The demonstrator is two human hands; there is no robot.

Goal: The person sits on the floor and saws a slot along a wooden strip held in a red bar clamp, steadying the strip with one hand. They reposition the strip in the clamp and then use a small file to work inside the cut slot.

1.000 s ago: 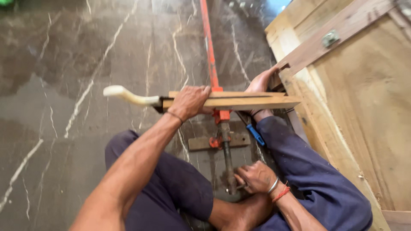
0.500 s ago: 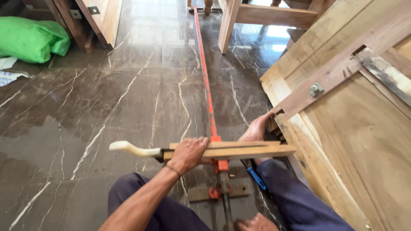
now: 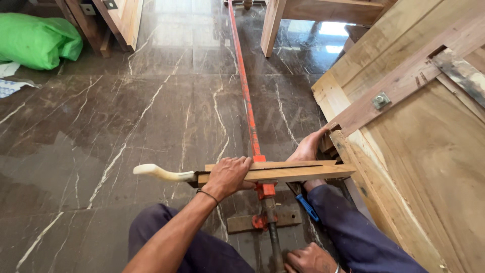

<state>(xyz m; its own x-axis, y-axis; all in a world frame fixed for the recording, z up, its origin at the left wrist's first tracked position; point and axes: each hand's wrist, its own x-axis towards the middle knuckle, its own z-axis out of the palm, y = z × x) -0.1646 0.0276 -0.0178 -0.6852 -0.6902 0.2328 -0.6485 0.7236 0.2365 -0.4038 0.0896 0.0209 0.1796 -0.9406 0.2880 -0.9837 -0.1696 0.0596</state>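
Note:
My left hand (image 3: 228,177) grips a pair of long wooden strips (image 3: 293,172) lying crosswise over an orange bar clamp (image 3: 246,101). A tool with a white curved handle (image 3: 157,173) sticks out left from under the strips. My right hand (image 3: 308,260) is at the bottom edge, closed around the clamp's metal screw rod (image 3: 272,232). My right foot (image 3: 308,149) presses against the edge of a big wooden panel (image 3: 419,167) on the right.
I sit on a dark marble floor (image 3: 126,126). A blue-handled tool (image 3: 307,207) lies by my right leg. A green sack (image 3: 35,40) is at far left, with wooden furniture legs (image 3: 270,25) and boards at the back.
The view has tilted up, showing more floor ahead. My left hand stays on the strips. My right hand has slid to the bottom edge of view.

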